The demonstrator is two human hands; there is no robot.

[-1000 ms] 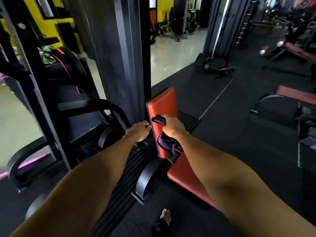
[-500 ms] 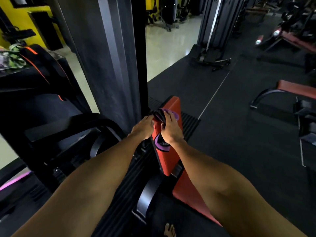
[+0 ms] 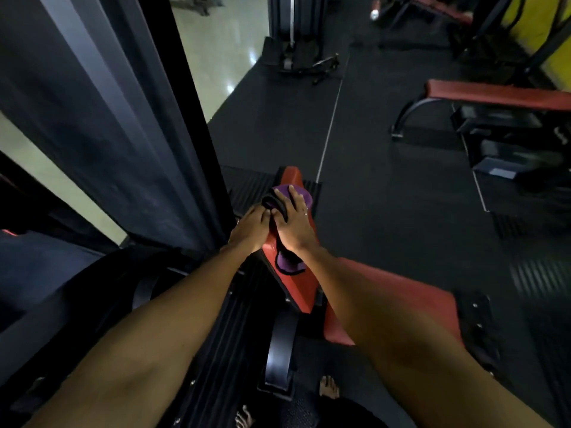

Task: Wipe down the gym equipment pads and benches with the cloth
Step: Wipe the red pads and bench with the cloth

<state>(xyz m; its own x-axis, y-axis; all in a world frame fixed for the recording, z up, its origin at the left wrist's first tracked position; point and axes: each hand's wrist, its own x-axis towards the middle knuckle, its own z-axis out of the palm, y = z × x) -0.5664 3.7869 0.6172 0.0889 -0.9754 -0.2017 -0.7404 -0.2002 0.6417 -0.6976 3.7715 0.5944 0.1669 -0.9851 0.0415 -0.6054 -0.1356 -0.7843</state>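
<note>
Cloth point(image 3: 304, 195) is lying draped over the top of the upright red pad point(image 3: 293, 285). Your right hand point(image 3: 292, 222) is pressing it flat, fingers spread. Your left hand point(image 3: 250, 231) is bracing the pad's left edge; gripping or just resting, can't tell in this dimness. Wiping looks early: seat pad point(image 3: 395, 304) and far bench point(image 3: 494, 94) are likely waiting.

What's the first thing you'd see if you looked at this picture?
Two bare arms reach to the middle, where the right hand presses a purple cloth onto the red back pad, and the left hand rests against that pad's left edge. Next come the red seat pad beneath the right forearm, and another red bench far off at the upper right.
</note>
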